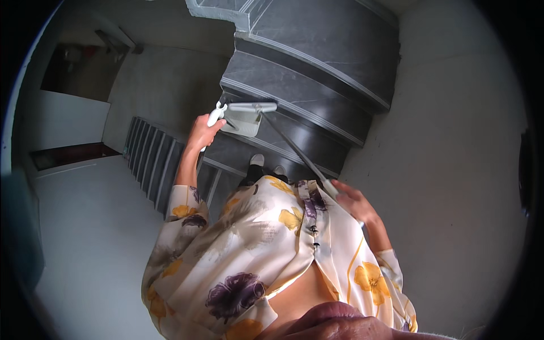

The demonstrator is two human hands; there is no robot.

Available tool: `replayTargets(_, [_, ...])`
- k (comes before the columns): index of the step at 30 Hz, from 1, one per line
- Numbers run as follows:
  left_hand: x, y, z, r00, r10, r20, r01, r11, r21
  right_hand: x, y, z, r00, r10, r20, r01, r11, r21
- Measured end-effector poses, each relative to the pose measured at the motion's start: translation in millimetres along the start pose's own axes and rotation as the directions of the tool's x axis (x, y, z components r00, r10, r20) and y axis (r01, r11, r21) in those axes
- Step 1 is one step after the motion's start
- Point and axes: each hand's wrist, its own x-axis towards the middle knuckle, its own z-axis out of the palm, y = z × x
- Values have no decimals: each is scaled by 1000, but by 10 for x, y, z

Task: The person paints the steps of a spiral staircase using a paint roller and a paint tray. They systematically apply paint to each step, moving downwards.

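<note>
My left hand (205, 132) is wrapped around the white handle of a long-handled dustpan (250, 128), out in front of me on the left. The pan is pale, with a row of comb-like teeth. My right hand (356, 203), slightly blurred, grips the light-coloured end of a broom's pole (293, 146) near my right hip. That grey pole slants forward and left to a narrow white broom head (253, 107), which overlaps the far edge of the pan in view. Whether the two touch I cannot tell. Any bristles are mostly hidden.
Dark grey stair treads (293, 78) with pale ridged nosings climb ahead and curve. My shoes (257, 160) stand on a tread below the pan. At left, another flight (148, 157) runs lower, beyond the stair's open side. A plain wall (433, 170) borders the right.
</note>
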Motion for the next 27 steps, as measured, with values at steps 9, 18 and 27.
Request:
replayTargets(9, [-2,-37,25,1000,-6,-18,6,999,45,645,-265,111,998,38,53,-50,964,260])
replayTargets(18, [-9,4,-48,998,-26,-56,34,989,144,1152,-275,279,978,-15,206,6,999,47])
replayTargets(27, [111,-190,-39,991,-5,-134,35,975,220,717,-472,125,980,-32,195,-6,982,191])
